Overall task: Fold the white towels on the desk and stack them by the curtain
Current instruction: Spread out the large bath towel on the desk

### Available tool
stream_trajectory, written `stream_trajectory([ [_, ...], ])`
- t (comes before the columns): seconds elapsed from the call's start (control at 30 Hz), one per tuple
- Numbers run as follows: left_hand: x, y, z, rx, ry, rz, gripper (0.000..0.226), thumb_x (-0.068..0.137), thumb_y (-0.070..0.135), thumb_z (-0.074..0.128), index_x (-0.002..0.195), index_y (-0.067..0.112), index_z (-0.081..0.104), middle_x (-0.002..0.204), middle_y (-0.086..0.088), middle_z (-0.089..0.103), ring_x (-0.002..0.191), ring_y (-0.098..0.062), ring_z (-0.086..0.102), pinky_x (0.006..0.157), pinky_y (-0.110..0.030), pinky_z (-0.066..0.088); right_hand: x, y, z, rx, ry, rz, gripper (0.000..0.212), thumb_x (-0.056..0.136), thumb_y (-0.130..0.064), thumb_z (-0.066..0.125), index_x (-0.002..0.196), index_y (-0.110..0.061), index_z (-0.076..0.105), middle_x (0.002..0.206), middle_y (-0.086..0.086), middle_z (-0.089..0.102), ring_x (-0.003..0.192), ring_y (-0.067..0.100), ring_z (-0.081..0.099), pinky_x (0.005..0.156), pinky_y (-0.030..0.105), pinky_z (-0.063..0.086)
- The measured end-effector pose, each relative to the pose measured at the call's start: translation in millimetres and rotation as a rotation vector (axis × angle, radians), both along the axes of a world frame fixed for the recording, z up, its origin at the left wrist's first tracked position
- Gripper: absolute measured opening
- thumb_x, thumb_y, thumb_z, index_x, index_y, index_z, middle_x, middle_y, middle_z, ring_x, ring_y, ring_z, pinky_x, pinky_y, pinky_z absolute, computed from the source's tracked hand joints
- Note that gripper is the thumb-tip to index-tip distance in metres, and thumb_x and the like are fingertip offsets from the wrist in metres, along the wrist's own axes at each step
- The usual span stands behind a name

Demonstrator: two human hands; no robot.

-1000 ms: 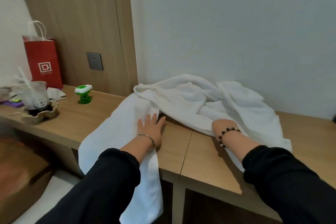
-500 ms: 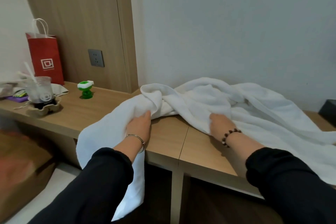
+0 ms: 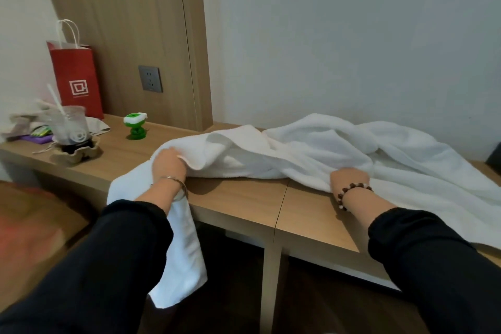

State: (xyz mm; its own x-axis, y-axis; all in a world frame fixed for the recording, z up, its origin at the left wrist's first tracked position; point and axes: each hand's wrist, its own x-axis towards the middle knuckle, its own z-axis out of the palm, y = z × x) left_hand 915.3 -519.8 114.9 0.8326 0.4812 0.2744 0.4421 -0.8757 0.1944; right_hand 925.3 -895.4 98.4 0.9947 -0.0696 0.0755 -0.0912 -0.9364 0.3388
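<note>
A heap of crumpled white towels [image 3: 320, 149] lies across the wooden desk [image 3: 244, 198], reaching from the middle to the right edge of view. One end hangs over the desk's front edge on the left. My left hand [image 3: 168, 165] grips a fold of towel at the left end of the heap. My right hand [image 3: 349, 179] has its fingers tucked into the cloth near the front edge, so they are hidden. No curtain is in view.
On the desk's left stand a red paper bag [image 3: 76, 78], a plastic cup with a straw [image 3: 69, 127] in a cardboard holder, and a small green toy [image 3: 135, 125]. A wall socket [image 3: 150, 78] sits above. A dark object [image 3: 494, 154] is at far right.
My left hand went from lying flat on the towel to gripping a fold of it. The right hand has slid into the cloth, and the view has shifted to the right.
</note>
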Motion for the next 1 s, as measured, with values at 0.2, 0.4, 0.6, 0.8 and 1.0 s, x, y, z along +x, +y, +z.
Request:
stream_trajectory([
  [0.2,-9.0,15.9,41.7,-0.626,-0.213,0.114,0.030,0.097,0.002,0.040,0.121,-0.008,0.055,0.127,-0.024,0.055,0.120,-0.037,0.050,0.095,-0.036,0.038,-1.6,-6.7,17.8,0.118,-0.072,-0.083,0.024,0.095,-0.015,0.039,0.099,-0.020,0.062,0.099,-0.001,0.061,0.087,0.019,0.054,0.078,0.031,0.044],
  [0.4,-52.9,-5.3,20.7,-1.343,-0.004,-0.300,0.002,0.085,0.005,0.057,0.084,0.007,0.058,0.088,-0.010,0.057,0.079,-0.026,0.055,0.073,-0.032,0.047,-21.0,85.1,52.7,0.671,-0.488,0.439,0.018,0.082,0.004,0.042,0.077,-0.008,0.056,0.080,0.008,0.058,0.072,0.026,0.052,0.056,0.029,0.032],
  [0.6,-87.2,11.3,37.2,-0.982,0.903,-0.694,0.026,0.091,0.018,0.048,0.109,0.012,0.066,0.096,-0.001,0.067,0.084,-0.012,0.063,0.074,-0.020,0.050,-16.3,169.8,60.6,0.905,-0.441,0.677,0.029,0.092,-0.005,0.039,0.113,-0.001,0.058,0.118,0.014,0.057,0.115,0.030,0.047,0.099,0.039,0.035],
  [0.8,-63.1,28.6,32.6,-0.887,-0.304,-0.365,0.021,0.090,0.004,0.051,0.090,0.010,0.071,0.079,-0.009,0.069,0.068,-0.015,0.064,0.067,-0.031,0.050,4.2,186.7,49.4,0.269,-0.024,0.592,0.044,0.101,-0.038,0.017,0.129,-0.020,0.046,0.115,0.004,0.061,0.119,0.028,0.050,0.110,0.062,-0.004],
  [1.0,-38.3,38.4,-7.2,-0.346,0.256,-0.361,0.069,0.091,0.046,0.056,0.147,0.015,0.031,0.149,-0.008,0.039,0.134,-0.027,0.038,0.109,-0.038,0.032,-2.4,181.4,55.0,0.190,0.270,0.658,0.042,0.098,-0.035,0.033,0.068,-0.014,0.054,0.085,0.005,0.064,0.070,0.019,0.053,0.072,0.030,0.042],
])
